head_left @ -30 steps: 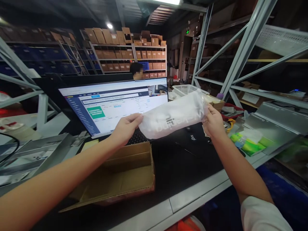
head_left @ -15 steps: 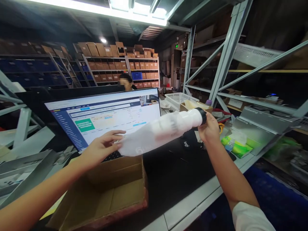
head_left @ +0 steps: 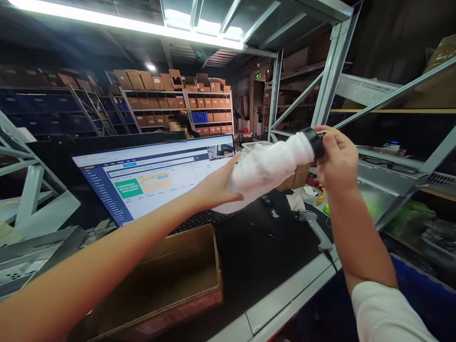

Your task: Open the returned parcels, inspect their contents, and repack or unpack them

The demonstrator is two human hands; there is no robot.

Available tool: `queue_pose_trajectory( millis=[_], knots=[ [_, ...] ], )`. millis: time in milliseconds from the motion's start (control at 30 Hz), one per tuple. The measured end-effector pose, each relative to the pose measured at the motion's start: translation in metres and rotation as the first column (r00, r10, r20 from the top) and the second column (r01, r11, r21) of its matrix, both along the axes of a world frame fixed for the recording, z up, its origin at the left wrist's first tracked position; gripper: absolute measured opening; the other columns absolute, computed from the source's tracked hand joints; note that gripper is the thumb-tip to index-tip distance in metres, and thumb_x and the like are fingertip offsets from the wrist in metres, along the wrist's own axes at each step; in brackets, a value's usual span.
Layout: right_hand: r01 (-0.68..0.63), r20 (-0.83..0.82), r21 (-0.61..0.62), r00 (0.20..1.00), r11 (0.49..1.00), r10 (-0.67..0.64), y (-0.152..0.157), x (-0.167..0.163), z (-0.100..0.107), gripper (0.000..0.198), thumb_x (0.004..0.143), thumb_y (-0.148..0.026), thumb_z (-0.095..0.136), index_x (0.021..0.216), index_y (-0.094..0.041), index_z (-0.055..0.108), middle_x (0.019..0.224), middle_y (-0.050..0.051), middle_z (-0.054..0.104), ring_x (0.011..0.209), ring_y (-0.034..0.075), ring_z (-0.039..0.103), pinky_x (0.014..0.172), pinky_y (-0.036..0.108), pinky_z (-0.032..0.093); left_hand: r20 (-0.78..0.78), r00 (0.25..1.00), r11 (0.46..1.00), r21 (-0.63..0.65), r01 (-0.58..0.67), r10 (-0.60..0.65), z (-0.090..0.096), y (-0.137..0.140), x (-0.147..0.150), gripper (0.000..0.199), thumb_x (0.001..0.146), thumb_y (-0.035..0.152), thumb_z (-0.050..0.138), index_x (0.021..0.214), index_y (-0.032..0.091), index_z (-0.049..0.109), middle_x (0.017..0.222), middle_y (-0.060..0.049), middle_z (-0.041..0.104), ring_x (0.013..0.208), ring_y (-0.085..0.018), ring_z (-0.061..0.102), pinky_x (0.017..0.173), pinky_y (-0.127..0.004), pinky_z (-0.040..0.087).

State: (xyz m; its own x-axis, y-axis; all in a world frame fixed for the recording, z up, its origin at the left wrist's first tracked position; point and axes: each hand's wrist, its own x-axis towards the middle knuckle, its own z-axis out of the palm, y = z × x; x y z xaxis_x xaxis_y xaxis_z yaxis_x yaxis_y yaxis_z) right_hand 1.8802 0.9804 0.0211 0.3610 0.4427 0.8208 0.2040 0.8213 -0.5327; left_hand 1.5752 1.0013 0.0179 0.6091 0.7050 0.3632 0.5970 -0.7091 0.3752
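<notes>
A white plastic bottle (head_left: 274, 161) with a black cap is held up tilted above the desk, its lower part in a translucent bag (head_left: 233, 205). My right hand (head_left: 337, 156) grips the black cap (head_left: 314, 143) at the upper right end. Around the bottle's lower end, my left hand (head_left: 224, 183) is closed, the thumb underneath and the fingers behind it. Below my left forearm stands an open cardboard box (head_left: 185, 266); the part of its inside that shows holds nothing I can make out.
Behind the bottle is a computer monitor (head_left: 156, 175) with a keyboard under it. A barcode scanner (head_left: 315, 230) lies right on the black mat (head_left: 256, 256). Metal rack posts (head_left: 326, 76) rise at the right. Beyond the monitor a person's head shows.
My left hand has slid right along the bag from its loose end to the bottle's lower end. My right hand has lifted the capped end up and rightward.
</notes>
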Motion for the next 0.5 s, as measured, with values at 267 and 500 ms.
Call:
queue_pose_trajectory(
  millis=[267,500],
  knots=[
    [0.045,0.029,-0.286,0.999,0.957,-0.039,0.004,0.059,-0.007,0.029,0.085,-0.043,0.075,0.095,-0.016,0.075,0.083,0.007,0.068,0.063,0.013,0.055,0.054,0.03,0.042,-0.012,0.966,0.937,-0.246,0.246,-0.257,-0.046,0.016,0.051,0.111,0.067,0.023,0.075,0.163,0.019,0.019,0.162,-0.015,0.04,0.144,-0.038,0.045,0.119,-0.052,0.036],
    [0.1,0.265,-0.484,0.964,0.869,0.037,0.012,0.033,-0.044,0.04,0.075,-0.058,0.076,0.086,-0.019,0.077,0.082,0.006,0.071,0.067,0.017,0.058,0.055,0.029,0.047,-0.376,0.865,0.893,-0.42,0.161,-0.333,-0.078,0.004,0.039,0.066,0.07,0.028,0.076,0.134,0.023,0.066,0.125,-0.009,0.074,0.107,-0.036,0.071,0.095,-0.047,0.055]
  ],
)
